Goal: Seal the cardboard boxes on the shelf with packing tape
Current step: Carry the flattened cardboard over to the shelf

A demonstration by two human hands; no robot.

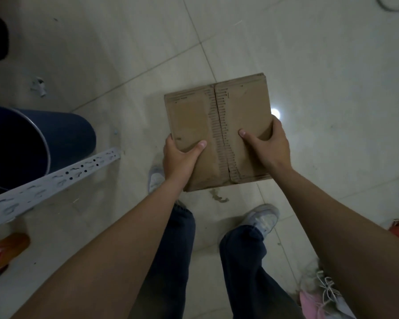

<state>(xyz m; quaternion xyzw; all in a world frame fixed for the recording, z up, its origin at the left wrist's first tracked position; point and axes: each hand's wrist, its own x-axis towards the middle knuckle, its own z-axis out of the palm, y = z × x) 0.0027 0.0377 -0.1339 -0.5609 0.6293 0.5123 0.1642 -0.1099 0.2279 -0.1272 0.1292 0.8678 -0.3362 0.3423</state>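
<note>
cardboard box held above tiled floor, left hand and right hand gripping its near corners, thumbs on top, centre seam apparently untaped

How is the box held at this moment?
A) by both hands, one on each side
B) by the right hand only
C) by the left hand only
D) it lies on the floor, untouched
A: the left hand and the right hand each grip one side of the box, thumbs on top.
</note>
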